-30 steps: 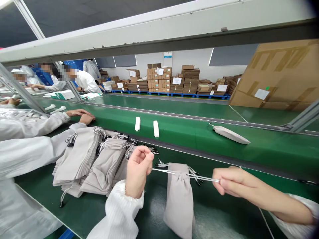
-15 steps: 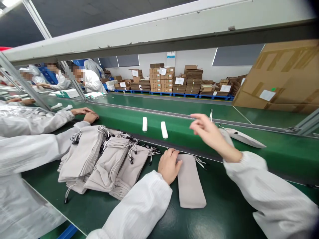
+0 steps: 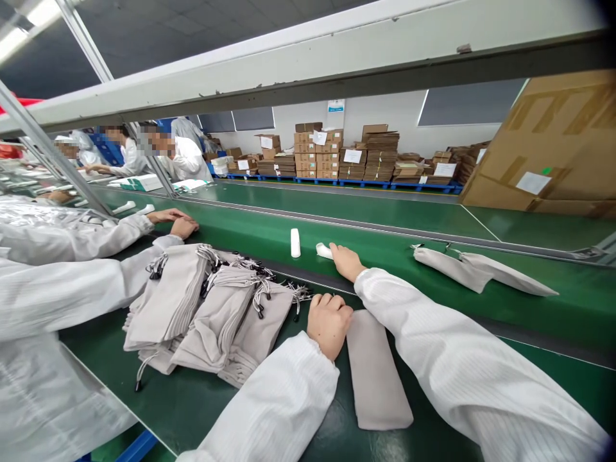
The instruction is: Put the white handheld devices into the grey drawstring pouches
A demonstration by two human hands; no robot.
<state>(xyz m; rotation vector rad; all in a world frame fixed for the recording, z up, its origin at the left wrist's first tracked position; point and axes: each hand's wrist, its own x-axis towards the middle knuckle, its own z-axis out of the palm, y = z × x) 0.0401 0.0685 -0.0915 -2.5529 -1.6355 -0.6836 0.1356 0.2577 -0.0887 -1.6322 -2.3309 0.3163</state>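
Observation:
My left hand (image 3: 330,326) is closed at the upper left corner of a flat grey drawstring pouch (image 3: 378,378) lying on the green table. Its curled fingertips are partly hidden. Over the green conveyor belt, my right hand (image 3: 347,262) has its fingers closed on the end of a small white elongated piece (image 3: 324,251), whose exact kind I cannot make out. A similar white piece (image 3: 295,243) lies on the belt just to the left. Left of my left hand are overlapping piles of grey drawstring pouches (image 3: 212,314) with black cord stoppers.
Two grey pouches (image 3: 510,274) lie on the belt at right. A co-worker's hands (image 3: 178,221) rest by the belt at left. A metal beam (image 3: 308,67) crosses overhead. A large carton (image 3: 548,147) stands at right, and stacked boxes (image 3: 317,154) line the far wall.
My right hand has moved left from above the belt and closed on the right-hand white piece. My left hand stays at the pouch's corner. The pouches on the belt now show fully.

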